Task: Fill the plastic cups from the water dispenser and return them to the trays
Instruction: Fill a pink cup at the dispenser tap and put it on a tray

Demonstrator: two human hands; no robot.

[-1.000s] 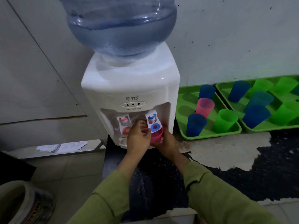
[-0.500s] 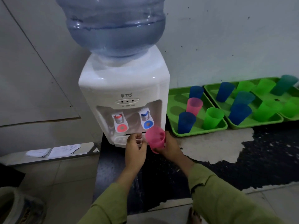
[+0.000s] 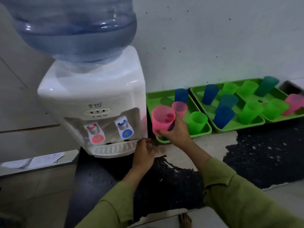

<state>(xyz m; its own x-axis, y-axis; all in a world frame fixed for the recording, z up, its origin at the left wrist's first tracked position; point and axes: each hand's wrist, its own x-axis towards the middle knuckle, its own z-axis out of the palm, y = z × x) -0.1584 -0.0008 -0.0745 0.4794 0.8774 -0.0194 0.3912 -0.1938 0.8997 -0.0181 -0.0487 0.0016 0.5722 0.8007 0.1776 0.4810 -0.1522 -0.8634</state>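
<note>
My right hand [image 3: 176, 131] grips a pink plastic cup [image 3: 162, 120] from below, holding it over the front left corner of the nearest green tray [image 3: 201, 131]. My left hand [image 3: 144, 151] hovers with loosely curled fingers beside the drip grille of the white water dispenser [image 3: 92, 99] and holds nothing. The blue tap [image 3: 125, 129] and red tap [image 3: 95, 134] stand free. On that tray sit another pink cup [image 3: 180, 108], a blue cup [image 3: 181, 95] and a green cup [image 3: 197, 121].
Two more green trays [image 3: 233, 125] [image 3: 279, 118] lie to the right along the wall, with several blue, green, teal and pink cups. A big blue water bottle [image 3: 74, 27] tops the dispenser. Papers [image 3: 39, 160] lie on a ledge at left. A bare foot [image 3: 185, 219] shows below.
My right hand has carried the pink cup from under the blue tap rightward to the nearest tray. My left hand has left the tap and dropped by the drip grille.
</note>
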